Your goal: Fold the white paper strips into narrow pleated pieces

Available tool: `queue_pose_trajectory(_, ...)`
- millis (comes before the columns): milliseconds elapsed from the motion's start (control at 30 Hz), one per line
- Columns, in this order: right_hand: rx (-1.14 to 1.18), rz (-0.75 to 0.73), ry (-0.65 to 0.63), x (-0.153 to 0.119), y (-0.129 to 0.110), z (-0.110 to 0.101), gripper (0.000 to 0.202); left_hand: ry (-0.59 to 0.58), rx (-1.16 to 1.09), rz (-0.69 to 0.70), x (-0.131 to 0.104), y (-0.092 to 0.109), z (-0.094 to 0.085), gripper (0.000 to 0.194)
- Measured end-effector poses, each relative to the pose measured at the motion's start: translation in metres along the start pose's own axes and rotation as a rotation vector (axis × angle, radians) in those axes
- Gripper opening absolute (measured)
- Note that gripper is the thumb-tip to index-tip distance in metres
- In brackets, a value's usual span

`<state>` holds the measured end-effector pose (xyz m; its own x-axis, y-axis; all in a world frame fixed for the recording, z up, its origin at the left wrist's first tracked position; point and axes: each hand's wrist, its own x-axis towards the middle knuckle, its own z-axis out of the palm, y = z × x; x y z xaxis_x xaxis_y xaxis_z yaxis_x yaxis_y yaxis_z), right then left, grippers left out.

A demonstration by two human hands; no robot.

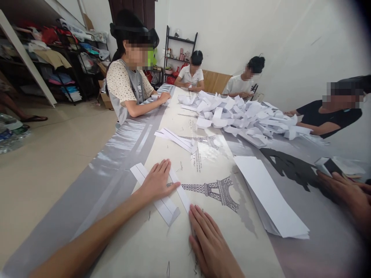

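Note:
My left hand (158,180) lies palm down, fingers stretched out, across a white paper sheet (165,210) with crease lines along it. Its thumb and fingertips reach over a narrow white paper strip (180,193) just to the right. My right hand (211,240) rests flat nearer to me, with its fingertips at the lower end of that strip. Whether the strip and the creased sheet are one piece is hidden under my left hand. Farther up the table lie several folded paper strips (175,139). A stack of white paper (274,197) stands to the right of my right hand.
A large heap of folded white papers (232,112) covers the far right of the table. The cream runner (139,239) carries Eiffel Tower prints. Several people sit around the table. At the right edge another person's hand (344,193) touches a small box (327,166).

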<state>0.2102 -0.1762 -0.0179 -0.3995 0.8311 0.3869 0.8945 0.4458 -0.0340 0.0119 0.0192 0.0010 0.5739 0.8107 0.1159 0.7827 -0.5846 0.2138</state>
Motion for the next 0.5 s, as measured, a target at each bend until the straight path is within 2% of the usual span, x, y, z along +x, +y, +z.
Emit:
queue_pose_trajectory(200,-0.093,-0.047,0.005,-0.027,-0.003,-0.001,0.072,0.018,0.01,-0.02,0.004,0.003,0.007,0.09)
queue_pose_trajectory(333,-0.048,-0.056,0.046,-0.039,-0.003,-0.01,0.074,0.046,-0.01,0.0,0.007,0.0,0.007,0.087)
queue_pose_trajectory(400,-0.006,-0.023,0.058,-0.023,-0.001,-0.018,0.066,0.05,-0.015,0.013,0.009,-0.002,0.006,0.085)
queue_pose_trajectory(500,0.047,0.086,-0.047,0.026,0.007,-0.022,0.045,0.074,-0.029,0.029,0.012,-0.005,0.005,0.085)
